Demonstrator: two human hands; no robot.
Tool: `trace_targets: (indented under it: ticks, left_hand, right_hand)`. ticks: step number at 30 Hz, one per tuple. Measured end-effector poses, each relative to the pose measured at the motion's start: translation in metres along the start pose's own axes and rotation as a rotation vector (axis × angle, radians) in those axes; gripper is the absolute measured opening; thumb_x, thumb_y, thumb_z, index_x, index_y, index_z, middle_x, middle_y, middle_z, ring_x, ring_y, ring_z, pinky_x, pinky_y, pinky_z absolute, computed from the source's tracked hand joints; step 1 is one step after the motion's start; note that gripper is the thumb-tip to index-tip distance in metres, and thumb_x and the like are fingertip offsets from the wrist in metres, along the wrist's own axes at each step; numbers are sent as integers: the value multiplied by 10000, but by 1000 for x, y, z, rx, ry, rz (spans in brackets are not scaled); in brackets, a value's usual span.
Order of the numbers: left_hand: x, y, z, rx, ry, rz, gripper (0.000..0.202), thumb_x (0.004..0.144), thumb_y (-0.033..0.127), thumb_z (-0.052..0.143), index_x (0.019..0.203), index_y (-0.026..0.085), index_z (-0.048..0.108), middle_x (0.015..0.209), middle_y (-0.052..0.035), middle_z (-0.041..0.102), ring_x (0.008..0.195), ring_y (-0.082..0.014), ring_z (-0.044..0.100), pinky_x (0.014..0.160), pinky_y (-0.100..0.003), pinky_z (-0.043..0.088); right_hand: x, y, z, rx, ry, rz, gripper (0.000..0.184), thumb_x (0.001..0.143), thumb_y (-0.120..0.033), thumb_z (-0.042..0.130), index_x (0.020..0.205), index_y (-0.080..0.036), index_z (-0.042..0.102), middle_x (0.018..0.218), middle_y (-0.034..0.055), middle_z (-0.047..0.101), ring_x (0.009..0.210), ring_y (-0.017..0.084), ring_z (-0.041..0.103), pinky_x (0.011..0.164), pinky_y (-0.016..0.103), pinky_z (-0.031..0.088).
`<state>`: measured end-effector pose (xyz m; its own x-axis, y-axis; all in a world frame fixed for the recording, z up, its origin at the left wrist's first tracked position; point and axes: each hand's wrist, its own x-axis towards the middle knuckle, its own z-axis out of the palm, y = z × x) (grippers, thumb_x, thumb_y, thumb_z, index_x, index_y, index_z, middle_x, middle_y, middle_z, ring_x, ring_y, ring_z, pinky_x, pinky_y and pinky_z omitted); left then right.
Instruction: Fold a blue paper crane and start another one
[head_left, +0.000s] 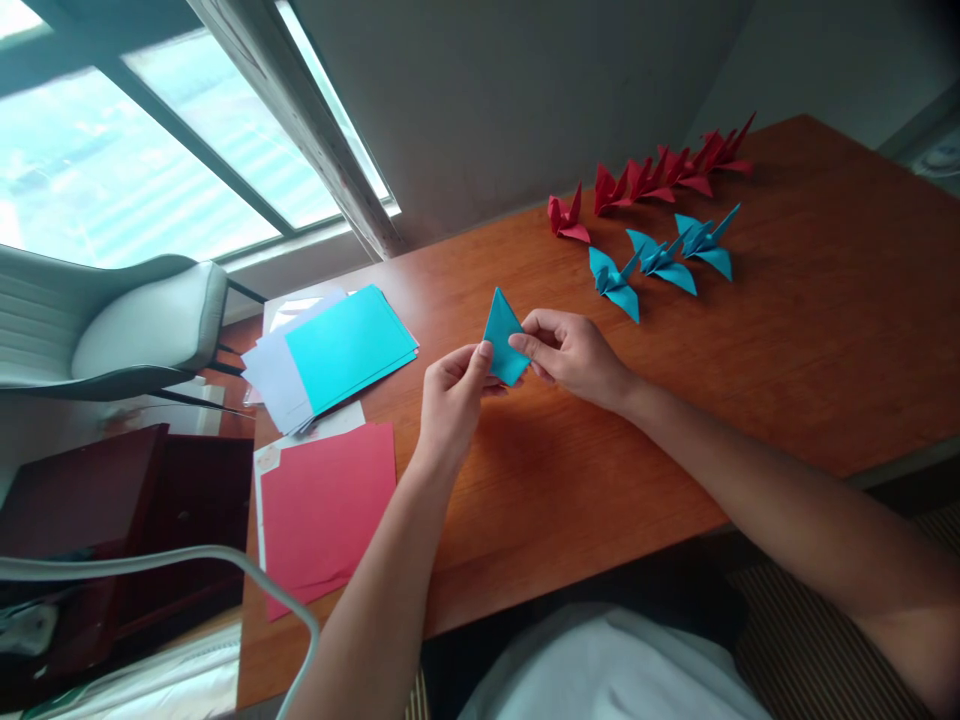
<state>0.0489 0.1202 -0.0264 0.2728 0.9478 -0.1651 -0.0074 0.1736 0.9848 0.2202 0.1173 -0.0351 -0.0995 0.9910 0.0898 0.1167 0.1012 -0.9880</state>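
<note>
A folded piece of blue paper, pointed at the top, is held above the wooden table between both hands. My left hand pinches its lower left edge with thumb and fingers. My right hand pinches its right edge. Both hands hover just over the table's middle.
Three blue paper cranes stand behind the hands, with a row of several red cranes beyond them. A stack of blue and white sheets and a stack of red sheets lie at the left. A grey chair stands by the window.
</note>
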Motion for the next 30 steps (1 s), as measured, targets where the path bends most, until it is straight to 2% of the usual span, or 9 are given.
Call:
trace_targets:
  ticks: [5,8,11,14,16,20,23,27,30]
  left_hand:
    - [0,1,0,15,-5,45,370,853,518,700,821,149,716,749,-58,741,643,-144,685,603,-234,515]
    - [-2,0,3,22,-57,7,324,778,457,789,830,146,717,764,-43,734,658,-137,664,625,-236,514]
    - [-5,-1,8,63,-133,-36,309,730,418,830,782,143,699,727,-26,710,629,-129,632,593,-228,488]
    - [-9,-3,13,92,-264,-110,269,752,381,811,767,140,691,680,-23,688,597,-127,618,550,-219,457]
    - [-11,-4,16,78,-304,-145,253,773,376,788,790,139,701,687,-30,694,605,-131,628,556,-221,471]
    - [-9,-2,15,33,-151,-106,265,799,408,756,779,149,707,716,-26,701,632,-121,634,610,-221,515]
    - [-5,-2,10,56,-41,-42,273,803,419,749,795,149,709,728,-25,702,645,-120,631,619,-218,517]
    - [-1,-4,5,140,21,64,241,824,395,721,838,155,709,746,-19,696,683,-136,642,617,-221,512]
    - [-1,-6,5,201,36,130,210,844,373,691,812,165,690,730,-2,672,668,-130,629,607,-221,508]
  right_hand:
    - [1,-1,-3,30,-47,40,404,842,-573,685,731,-211,542,531,-54,520,468,99,438,463,259,345]
    - [2,0,-4,12,-30,3,387,810,-562,724,767,-205,580,642,-30,568,563,116,491,516,264,388]
    - [4,2,-7,43,88,-32,398,809,-577,720,747,-205,594,679,-20,563,613,125,503,557,270,415]
    - [8,4,-12,122,257,-15,421,871,-591,643,708,-208,585,622,-23,531,560,113,473,519,260,393]
    - [11,5,-15,153,326,-2,424,887,-592,626,706,-212,575,599,-28,519,529,105,457,492,248,377]
    - [13,6,-17,153,358,-39,397,904,-592,603,763,-221,586,640,-21,543,551,106,482,494,240,383]
    - [9,5,-12,129,313,-91,341,921,-547,602,831,-219,631,720,-5,595,610,113,516,533,246,408]
    - [5,5,-6,33,231,-99,271,899,-479,647,901,-211,681,827,14,659,701,134,565,592,261,436]
    - [5,6,-5,0,220,-85,244,878,-447,674,925,-208,690,871,23,689,764,154,601,637,272,455]
